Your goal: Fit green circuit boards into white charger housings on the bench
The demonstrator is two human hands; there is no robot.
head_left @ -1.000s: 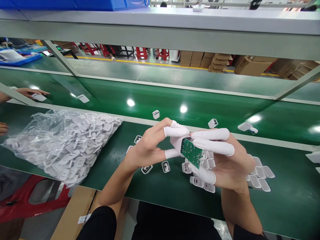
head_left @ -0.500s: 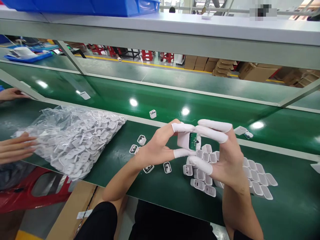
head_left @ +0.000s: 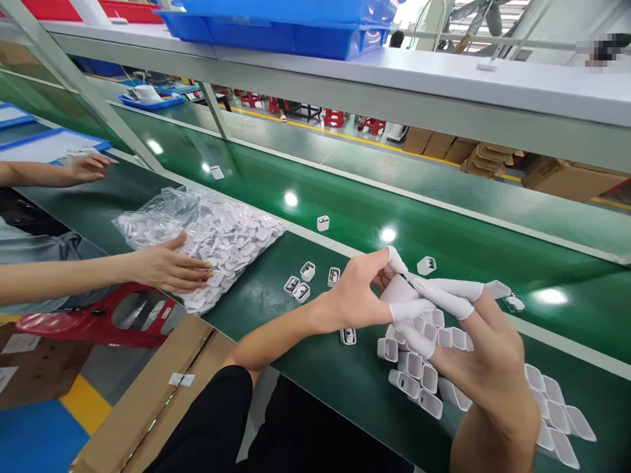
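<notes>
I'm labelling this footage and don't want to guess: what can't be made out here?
All in the head view:
Inside of the white casing: mostly hidden by the left hand and right hand.
Whether the right hand also holds it: the overlapping hands hide the contact.
Some white pieces in the plastic bag: covered by a co-worker's hand.
Anything inside the blue tray: hidden by its side.
Print on the label: too small.

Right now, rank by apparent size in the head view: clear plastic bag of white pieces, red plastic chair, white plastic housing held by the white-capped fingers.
1. Clear plastic bag
2. Red plastic chair, partly hidden
3. White plastic housing, partly covered
</notes>
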